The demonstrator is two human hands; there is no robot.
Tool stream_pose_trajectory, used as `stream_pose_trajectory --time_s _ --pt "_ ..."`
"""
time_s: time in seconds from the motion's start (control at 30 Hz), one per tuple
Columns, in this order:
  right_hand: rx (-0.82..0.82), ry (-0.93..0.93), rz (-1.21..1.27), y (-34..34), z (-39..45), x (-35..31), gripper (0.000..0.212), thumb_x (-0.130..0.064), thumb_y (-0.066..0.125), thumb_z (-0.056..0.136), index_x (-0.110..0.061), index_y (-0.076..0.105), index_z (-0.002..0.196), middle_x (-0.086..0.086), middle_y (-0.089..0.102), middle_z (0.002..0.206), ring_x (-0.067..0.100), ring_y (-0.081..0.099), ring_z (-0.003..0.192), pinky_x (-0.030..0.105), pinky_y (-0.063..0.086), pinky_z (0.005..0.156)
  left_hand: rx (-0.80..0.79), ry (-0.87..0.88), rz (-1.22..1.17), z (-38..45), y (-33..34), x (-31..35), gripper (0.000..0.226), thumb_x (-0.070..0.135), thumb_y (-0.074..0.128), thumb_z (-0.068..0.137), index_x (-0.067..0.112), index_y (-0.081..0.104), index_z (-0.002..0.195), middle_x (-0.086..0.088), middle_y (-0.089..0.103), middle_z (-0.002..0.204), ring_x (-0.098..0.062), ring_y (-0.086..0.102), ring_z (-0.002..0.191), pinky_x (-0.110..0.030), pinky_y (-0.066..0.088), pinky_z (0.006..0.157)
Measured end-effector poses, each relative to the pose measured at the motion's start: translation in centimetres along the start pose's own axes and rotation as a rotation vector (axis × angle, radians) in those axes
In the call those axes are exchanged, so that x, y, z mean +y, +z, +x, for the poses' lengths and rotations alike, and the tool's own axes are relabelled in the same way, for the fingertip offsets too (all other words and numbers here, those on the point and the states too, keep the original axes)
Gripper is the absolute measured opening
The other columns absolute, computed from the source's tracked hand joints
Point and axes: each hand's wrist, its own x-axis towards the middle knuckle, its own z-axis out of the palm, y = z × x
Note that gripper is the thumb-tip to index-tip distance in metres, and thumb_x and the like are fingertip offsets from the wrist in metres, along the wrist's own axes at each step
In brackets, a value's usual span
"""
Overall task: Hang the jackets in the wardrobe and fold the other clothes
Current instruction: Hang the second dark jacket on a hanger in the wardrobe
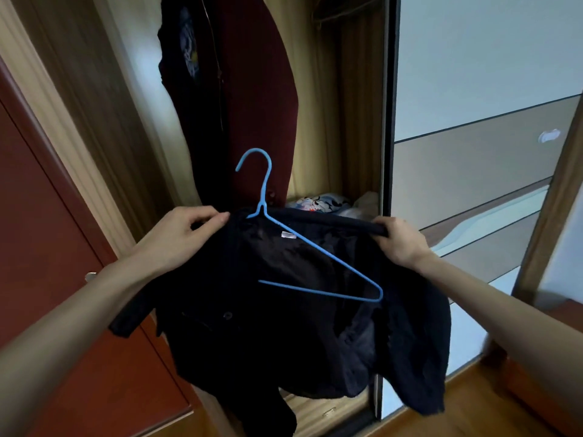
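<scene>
I hold a dark navy jacket (284, 335) spread open in front of the open wardrobe (318, 121). A blue wire hanger (318, 247) lies partly inside it, its hook sticking up above the collar. My left hand (186, 234) pinches the collar edge at the left, beside the hanger's neck. My right hand (400, 241) grips the jacket's upper edge at the right. The hanger's right shoulder shows bare against the lining; its left shoulder is hidden under the cloth.
A maroon coat (262, 99) and a dark garment (183, 74) hang inside the wardrobe. Folded printed cloth (318, 205) lies on its shelf. A mirrored sliding door (473, 121) stands at the right, a red-brown door (47, 216) at the left, wooden floor (473, 417) below.
</scene>
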Motion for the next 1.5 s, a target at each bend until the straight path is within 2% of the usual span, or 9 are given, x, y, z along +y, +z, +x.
stream_pose_trajectory --time_s 0.2,0.43,0.7,0.93,1.03,1.13,1.27,1.4,1.5 --pt "0.134 -0.052 -0.170 -6.7 0.6 -2.1 0.018 -0.020 0.067 0.091 -0.023 0.073 0.108 0.014 0.074 0.103 0.040 0.067 0.103 0.036 0.044 0.074 -0.058 0.061 0.118 -0.3 1.5 -1.4 0.042 0.053 0.050 0.095 0.023 0.076 0.106 0.014 0.074 0.097 -0.005 0.070 0.093 -0.040 0.057 0.085" --pt "0.119 -0.131 -0.343 -10.3 -0.1 -5.5 0.043 -0.014 0.060 0.085 -0.021 0.065 0.127 0.022 0.070 0.112 0.043 0.065 0.106 0.043 0.053 0.088 0.324 0.113 0.367 1.5 5.7 -0.6 0.025 0.031 0.059 0.103 0.012 0.073 0.098 0.000 0.068 0.080 -0.025 0.068 0.075 -0.044 0.056 0.067" --pt "0.048 -0.184 -0.123 -11.1 -1.6 -7.0 0.030 -0.011 0.062 0.093 -0.012 0.071 0.122 0.012 0.074 0.114 0.031 0.065 0.109 0.020 0.036 0.078 0.495 0.230 0.179 2.2 8.1 5.1 0.019 0.023 0.067 0.101 0.008 0.070 0.090 0.005 0.059 0.069 -0.018 0.057 0.061 -0.038 0.048 0.061" --pt "-0.079 -0.455 0.066 -12.1 -3.8 -6.9 0.031 -0.055 0.045 0.106 -0.041 0.072 0.113 -0.011 0.068 0.074 0.012 0.068 0.079 0.028 0.055 0.085 0.531 0.268 0.054 2.0 8.3 6.8 0.017 0.020 0.069 0.100 0.009 0.069 0.087 0.013 0.054 0.065 -0.017 0.054 0.060 -0.017 0.038 0.057" --pt "0.168 -0.595 -0.095 -12.6 -2.8 -5.0 0.031 -0.044 0.046 0.107 -0.033 0.075 0.112 -0.004 0.059 0.091 0.016 0.054 0.093 0.033 0.044 0.091 0.547 0.271 0.045 1.7 7.7 6.5 0.017 0.017 0.070 0.099 0.009 0.067 0.085 0.012 0.056 0.067 -0.019 0.055 0.063 -0.018 0.039 0.058" --pt "0.061 -0.595 -0.161 -11.2 -2.3 -3.7 0.036 -0.047 0.055 0.104 -0.020 0.056 0.127 -0.009 0.049 0.102 0.004 0.044 0.091 0.030 0.042 0.088 0.535 0.268 0.055 1.9 7.4 6.1 0.016 0.018 0.070 0.099 0.009 0.067 0.086 0.008 0.057 0.069 -0.018 0.056 0.066 -0.019 0.041 0.061" --pt "-0.012 -0.552 0.041 -9.0 -3.2 -3.8 0.032 -0.049 0.052 0.103 -0.022 0.041 0.116 -0.009 0.057 0.089 0.018 0.056 0.078 0.036 0.047 0.078 0.464 0.310 0.061 2.1 7.1 5.1 0.016 0.022 0.067 0.101 0.010 0.067 0.090 0.003 0.060 0.076 -0.017 0.059 0.072 -0.024 0.043 0.067" --pt "-0.012 -0.606 0.121 -8.1 -3.5 -4.7 0.028 -0.041 0.064 0.101 -0.019 0.050 0.111 -0.023 0.060 0.077 0.007 0.056 0.065 0.015 0.040 0.065 0.384 0.358 0.071 2.2 5.9 3.8 0.023 0.032 0.058 0.105 0.013 0.065 0.094 0.009 0.059 0.084 -0.015 0.059 0.079 -0.022 0.043 0.071" --pt "-0.007 -0.657 0.057 -8.3 -3.7 -6.3 0.009 -0.044 0.059 0.103 -0.039 0.053 0.097 -0.020 0.056 0.066 0.007 0.056 0.060 0.018 0.039 0.061 0.371 0.436 0.150 2.3 5.1 3.6 0.024 0.030 0.052 0.107 0.010 0.065 0.104 0.007 0.059 0.092 -0.015 0.060 0.081 -0.037 0.049 0.070"
